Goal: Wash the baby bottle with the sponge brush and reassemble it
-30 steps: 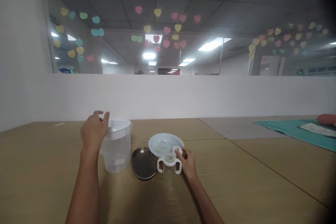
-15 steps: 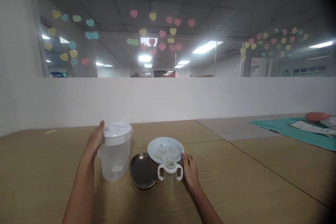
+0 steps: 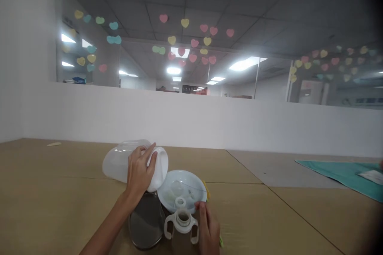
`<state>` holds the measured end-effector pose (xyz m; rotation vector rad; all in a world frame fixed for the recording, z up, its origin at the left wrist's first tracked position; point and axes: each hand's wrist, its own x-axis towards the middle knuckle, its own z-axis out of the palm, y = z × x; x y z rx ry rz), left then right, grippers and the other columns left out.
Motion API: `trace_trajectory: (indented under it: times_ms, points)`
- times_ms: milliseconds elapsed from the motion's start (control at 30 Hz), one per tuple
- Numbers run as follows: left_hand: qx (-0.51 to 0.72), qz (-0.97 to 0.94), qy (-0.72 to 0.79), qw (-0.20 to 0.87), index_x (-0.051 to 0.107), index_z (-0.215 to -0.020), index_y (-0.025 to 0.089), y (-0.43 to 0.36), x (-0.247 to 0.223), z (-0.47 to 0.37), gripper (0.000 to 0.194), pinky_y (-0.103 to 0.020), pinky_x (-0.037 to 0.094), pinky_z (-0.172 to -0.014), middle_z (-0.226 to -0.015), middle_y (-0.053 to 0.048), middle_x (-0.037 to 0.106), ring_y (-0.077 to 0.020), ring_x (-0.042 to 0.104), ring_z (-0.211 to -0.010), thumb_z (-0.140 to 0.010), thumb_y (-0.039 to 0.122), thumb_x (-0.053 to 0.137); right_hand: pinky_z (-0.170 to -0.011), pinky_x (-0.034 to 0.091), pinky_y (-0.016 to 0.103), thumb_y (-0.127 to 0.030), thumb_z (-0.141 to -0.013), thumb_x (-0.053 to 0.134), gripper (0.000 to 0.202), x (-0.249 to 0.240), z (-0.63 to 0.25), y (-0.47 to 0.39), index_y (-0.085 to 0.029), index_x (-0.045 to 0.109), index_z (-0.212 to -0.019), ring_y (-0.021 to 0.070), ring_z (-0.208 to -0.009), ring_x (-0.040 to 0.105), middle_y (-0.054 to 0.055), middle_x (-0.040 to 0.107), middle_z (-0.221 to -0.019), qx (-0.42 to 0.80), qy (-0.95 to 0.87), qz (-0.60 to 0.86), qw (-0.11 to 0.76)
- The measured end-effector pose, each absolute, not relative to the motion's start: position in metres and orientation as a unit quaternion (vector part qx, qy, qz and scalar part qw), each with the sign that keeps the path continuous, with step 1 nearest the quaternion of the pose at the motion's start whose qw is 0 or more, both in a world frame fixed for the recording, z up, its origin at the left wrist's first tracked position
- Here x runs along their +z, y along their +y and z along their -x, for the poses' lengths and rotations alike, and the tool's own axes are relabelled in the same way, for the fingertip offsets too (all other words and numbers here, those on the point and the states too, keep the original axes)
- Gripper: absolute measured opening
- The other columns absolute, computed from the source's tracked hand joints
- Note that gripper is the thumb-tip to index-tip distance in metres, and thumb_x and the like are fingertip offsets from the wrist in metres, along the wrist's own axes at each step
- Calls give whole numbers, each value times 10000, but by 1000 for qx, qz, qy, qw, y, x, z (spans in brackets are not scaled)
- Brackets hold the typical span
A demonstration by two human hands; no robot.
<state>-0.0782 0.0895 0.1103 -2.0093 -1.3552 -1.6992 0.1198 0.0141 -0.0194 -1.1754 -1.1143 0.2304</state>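
A translucent white pitcher (image 3: 116, 163) lies tipped on its side, its white lid (image 3: 160, 167) facing right. My left hand (image 3: 140, 169) is on the pitcher near the lid, fingers wrapped over it. Below it a dark metal tray (image 3: 146, 223) rests on the table. A pale blue plate (image 3: 196, 181) holds small clear and white pieces. In front of the plate stands a bottle with two white handles (image 3: 183, 223). My right hand (image 3: 208, 223) is beside the bottle and the plate's right rim, its fingers curled together; what they hold, if anything, is hidden.
On the right a teal cloth (image 3: 338, 173) lies on the table (image 3: 269, 219) with a whitish item on it. A small pale flat piece (image 3: 54, 144) lies at the back left. Behind stands a white wall (image 3: 191, 121) below glass.
My left hand has moved right over the pitcher, which has gone from upright to lying on its side. My right hand is lower in view. The camera view has shifted and tilted.
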Motion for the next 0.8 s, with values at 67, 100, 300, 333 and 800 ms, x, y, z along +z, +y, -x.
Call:
trace_trajectory:
  times_ms: [67, 100, 300, 333, 800]
  points:
    - [-588, 676, -440, 54, 579, -1178, 204, 86, 110, 76, 394, -394, 406, -877, -964, -86, 544, -227, 515, -963, -876, 373, 390, -691, 421, 248, -496, -846, 423, 366, -25, -111, 14, -197, 609, -744, 169, -727, 556, 24, 623, -725, 86, -505, 504, 696]
    - [-596, 675, -434, 37, 570, -1187, 203, 85, 110, 75, 396, -382, 411, -871, -974, -83, 543, -220, 514, -964, -879, 374, 390, -701, 416, 250, -494, -851, 416, 362, -27, -107, 15, -201, 606, -757, 170, -740, 555, 25, 622, -744, 79, -503, 500, 701]
    - [-608, 672, -422, -13, 581, -1173, 206, 78, 107, 67, 376, -372, 399, -885, -976, -77, 543, -208, 510, -965, -873, 356, 411, -715, 393, 266, -462, -871, 394, 329, -28, -100, 15, -207, 594, -813, 171, -764, 538, 28, 614, -794, 83, -538, 498, 675]
    - [-614, 668, -420, -23, 586, -1168, 207, 78, 108, 68, 373, -372, 396, -891, -975, -77, 547, -207, 512, -965, -869, 356, 419, -722, 396, 270, -459, -873, 389, 329, -27, -102, 14, -206, 594, -822, 174, -773, 541, 32, 616, -803, 83, -545, 500, 668]
    - [-690, 446, -408, -399, 502, -1249, 126, 85, 149, 154, 659, -385, 446, -895, -976, -100, 615, -194, 610, -883, -638, 271, 701, -776, 431, 333, -552, -840, 359, 448, -8, -112, -3, -193, 627, -848, 213, -834, 570, 72, 648, -844, 13, -532, 561, 634]
